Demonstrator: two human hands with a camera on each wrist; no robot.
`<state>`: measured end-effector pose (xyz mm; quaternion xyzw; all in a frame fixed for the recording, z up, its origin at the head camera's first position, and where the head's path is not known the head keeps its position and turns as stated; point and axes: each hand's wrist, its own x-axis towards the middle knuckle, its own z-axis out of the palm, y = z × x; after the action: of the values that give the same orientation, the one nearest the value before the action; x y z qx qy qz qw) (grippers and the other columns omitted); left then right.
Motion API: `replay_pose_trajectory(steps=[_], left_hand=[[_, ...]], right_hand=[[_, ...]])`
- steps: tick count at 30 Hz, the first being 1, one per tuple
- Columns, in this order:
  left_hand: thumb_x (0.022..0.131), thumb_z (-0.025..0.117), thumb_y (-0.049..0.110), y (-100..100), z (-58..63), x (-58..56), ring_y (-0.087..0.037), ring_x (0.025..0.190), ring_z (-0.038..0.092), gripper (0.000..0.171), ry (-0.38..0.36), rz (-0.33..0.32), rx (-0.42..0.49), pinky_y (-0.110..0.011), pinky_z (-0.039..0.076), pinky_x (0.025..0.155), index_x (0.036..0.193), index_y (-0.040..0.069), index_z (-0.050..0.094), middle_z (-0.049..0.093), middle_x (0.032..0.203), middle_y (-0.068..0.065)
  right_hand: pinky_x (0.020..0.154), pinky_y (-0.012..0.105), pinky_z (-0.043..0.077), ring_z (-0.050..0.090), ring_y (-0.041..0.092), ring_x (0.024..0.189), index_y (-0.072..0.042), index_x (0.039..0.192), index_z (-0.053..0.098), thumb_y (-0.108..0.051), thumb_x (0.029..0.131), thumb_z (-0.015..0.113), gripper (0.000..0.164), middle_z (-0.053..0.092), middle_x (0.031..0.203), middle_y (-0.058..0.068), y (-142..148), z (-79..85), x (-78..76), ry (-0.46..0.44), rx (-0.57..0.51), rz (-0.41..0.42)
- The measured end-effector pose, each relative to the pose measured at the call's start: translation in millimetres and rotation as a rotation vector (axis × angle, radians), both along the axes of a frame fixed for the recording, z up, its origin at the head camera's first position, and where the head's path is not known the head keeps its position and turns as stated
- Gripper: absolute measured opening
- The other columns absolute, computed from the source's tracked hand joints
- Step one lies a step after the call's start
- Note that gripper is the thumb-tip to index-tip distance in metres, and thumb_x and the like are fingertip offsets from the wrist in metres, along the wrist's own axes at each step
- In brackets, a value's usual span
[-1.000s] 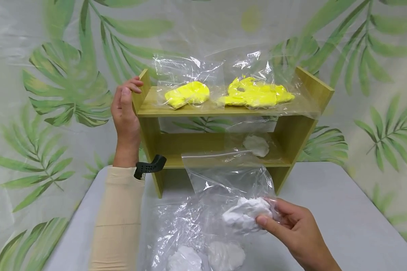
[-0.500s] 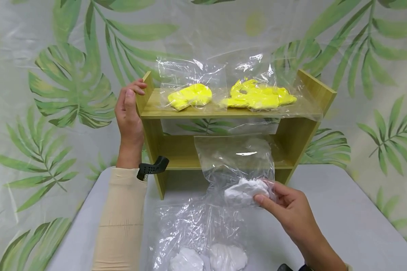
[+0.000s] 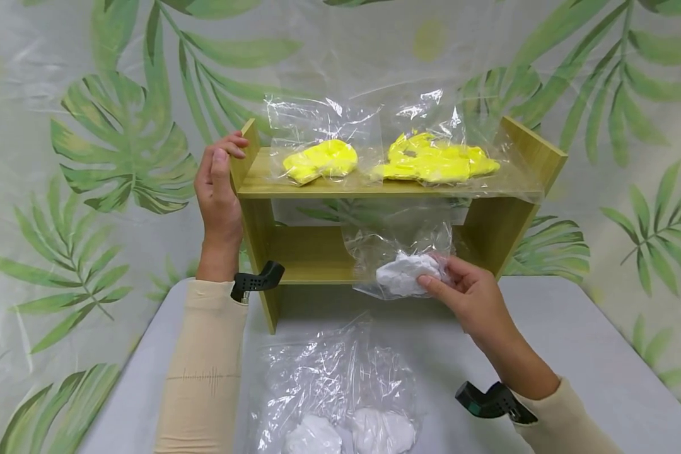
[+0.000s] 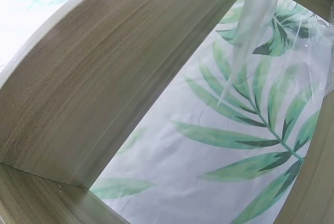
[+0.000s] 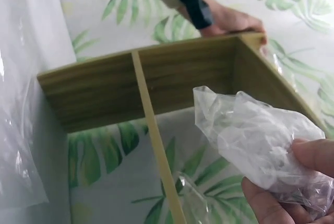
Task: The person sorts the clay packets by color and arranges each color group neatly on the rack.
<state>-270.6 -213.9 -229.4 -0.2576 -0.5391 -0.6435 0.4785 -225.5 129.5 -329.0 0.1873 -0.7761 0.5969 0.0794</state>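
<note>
My right hand (image 3: 477,296) pinches a clear plastic bag of white, clay-like lump (image 3: 411,275) between thumb and fingers. It is in front of the middle board of a small wooden shelf (image 3: 312,255); whether the bag touches the board I cannot tell. In the right wrist view the same bag (image 5: 261,145) is crinkled under the thumb. At the shelf's left side panel, my left hand (image 3: 220,195) rests with loosely bent fingers touching its upper edge. The left wrist view shows shelf boards (image 4: 120,72) and no fingers.
Two clear bags with yellow lumps (image 3: 320,159) (image 3: 437,161) lie on the top board. Two more bags with white lumps (image 3: 313,435) (image 3: 383,432) lie on the grey-white table (image 3: 579,353) in front. A leaf-print cloth (image 3: 119,145) hangs behind.
My right hand has raised the bag of white lump from above the table to the middle board. It now hides the white lump seen there earlier. My left hand stays at the side panel.
</note>
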Motion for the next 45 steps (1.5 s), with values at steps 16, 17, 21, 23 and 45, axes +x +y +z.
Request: replay_pose_trajectory(steps=[16,17,21,23,45], left_hand=[[0.096,0.034,0.004,2.1,2.9,0.7,-0.030,0.122,0.050,0.028,0.002,-0.001,-0.008,-0.033,0.030,0.113,0.083,0.005,0.059,0.063,0.102,-0.001],[0.096,0.034,0.004,2.2,2.9,0.4,-0.030,0.122,0.050,0.028,0.004,-0.002,-0.009,-0.033,0.030,0.113,0.083,0.004,0.059,0.063,0.102,-0.001],[0.096,0.034,0.004,2.4,3.3,-0.7,-0.030,0.122,0.051,0.028,0.004,-0.008,-0.009,-0.033,0.030,0.112,0.083,0.004,0.059,0.063,0.102,-0.001],[0.096,0.034,0.004,2.4,3.6,-0.7,-0.029,0.122,0.051,0.028,0.001,-0.008,-0.008,-0.033,0.030,0.112,0.083,0.004,0.059,0.063,0.102,-0.001],[0.097,0.035,0.005,0.3,0.5,1.3,-0.030,0.122,0.051,0.027,-0.014,-0.001,-0.004,-0.033,0.031,0.112,0.083,0.003,0.058,0.063,0.101,0.001]], right_hand=[[0.068,0.025,0.057,0.059,0.012,0.072,0.002,0.112,0.064,-0.028,0.089,0.070,0.038,0.059,0.074,-0.002,-14.3,8.9,-49.7,-0.046,0.023,-0.008],[0.067,0.025,0.057,0.058,0.011,0.070,0.003,0.111,0.064,-0.027,0.088,0.070,0.038,0.058,0.073,-0.003,-14.8,8.7,-50.6,-0.051,0.018,-0.013],[0.065,0.023,0.056,0.056,0.009,0.069,0.004,0.109,0.064,-0.026,0.087,0.072,0.039,0.057,0.075,-0.003,-16.0,7.3,-53.6,-0.068,0.018,-0.041],[0.064,0.022,0.056,0.057,0.010,0.071,0.004,0.111,0.064,-0.029,0.087,0.072,0.042,0.058,0.079,0.001,-16.3,7.0,-54.7,-0.076,0.043,-0.062],[0.073,0.047,0.048,0.062,0.032,0.088,0.000,0.095,0.071,-0.042,0.082,0.073,0.044,0.069,0.096,0.016,-25.2,-3.5,-67.8,0.259,0.520,-0.346]])
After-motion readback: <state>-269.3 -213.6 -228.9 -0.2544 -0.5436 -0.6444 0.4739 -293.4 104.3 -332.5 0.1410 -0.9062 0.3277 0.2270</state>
